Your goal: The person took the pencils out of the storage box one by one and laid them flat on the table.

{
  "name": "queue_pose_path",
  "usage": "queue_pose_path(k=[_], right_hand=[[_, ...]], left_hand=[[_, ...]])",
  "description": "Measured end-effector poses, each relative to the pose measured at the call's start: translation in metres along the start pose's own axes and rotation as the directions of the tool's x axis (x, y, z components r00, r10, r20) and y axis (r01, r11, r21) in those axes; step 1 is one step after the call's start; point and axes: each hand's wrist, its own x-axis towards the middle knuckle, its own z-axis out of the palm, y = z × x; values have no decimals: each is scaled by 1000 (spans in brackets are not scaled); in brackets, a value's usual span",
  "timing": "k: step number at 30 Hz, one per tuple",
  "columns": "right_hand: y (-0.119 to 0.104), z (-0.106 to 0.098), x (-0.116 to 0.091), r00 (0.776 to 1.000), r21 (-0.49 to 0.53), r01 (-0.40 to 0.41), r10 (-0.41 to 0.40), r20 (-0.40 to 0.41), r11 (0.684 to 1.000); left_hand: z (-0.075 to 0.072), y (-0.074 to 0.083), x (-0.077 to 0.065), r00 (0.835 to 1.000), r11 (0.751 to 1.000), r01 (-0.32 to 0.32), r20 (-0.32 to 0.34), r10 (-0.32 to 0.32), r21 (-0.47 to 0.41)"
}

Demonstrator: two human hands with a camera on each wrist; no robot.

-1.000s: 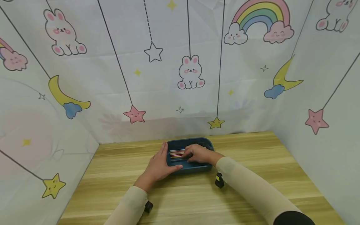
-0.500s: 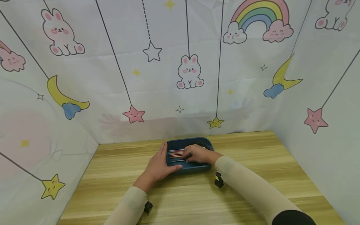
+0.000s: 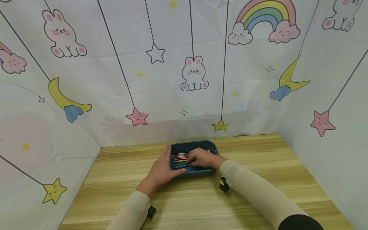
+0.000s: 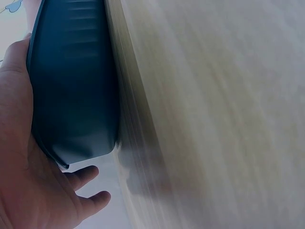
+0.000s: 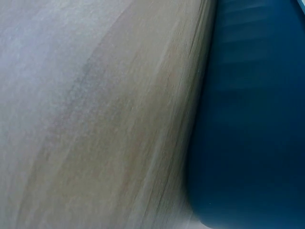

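Note:
A dark blue plastic bin [image 3: 198,172] stands near the back of the table, with a row of thin coloured pencils [image 3: 180,157] lying side by side in its left part. My left hand [image 3: 162,167] rests on the bin's left end, fingers straight along that side and thumb on the front rim. In the left wrist view, the bin's outer wall [image 4: 76,90] lies against this hand. Reaching inside, my right hand [image 3: 202,157] pinches a thin dark pencil [image 3: 181,166] in front of the row. Its fingertips are partly hidden, and the right wrist view shows only the bin's wall [image 5: 252,124] and table.
The wood-grain table [image 3: 184,204] extends in front of the bin and to both sides. A white printed cloth [image 3: 172,95] hangs behind it and at both sides. Small light-coloured items [image 3: 209,151] show at the bin's right end, too small to tell.
The dark pencil in front of the row now lies at a slant, its right end up at my right fingertips. My right fingers have shifted slightly; the left hand stays put.

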Motion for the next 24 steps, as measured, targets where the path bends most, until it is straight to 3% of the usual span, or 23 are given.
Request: queue_pose_path(k=[15,24], right_hand=[[-4,-7,-5,995,42,57,-54,-78,997],[-12,-22,-8,995,65,22,-16,-96,998]], left_hand=[[1,1,0,1000,1000,2,3,-2,-4],[0,0,-1,1000,1000,6,-2,-6,4]])
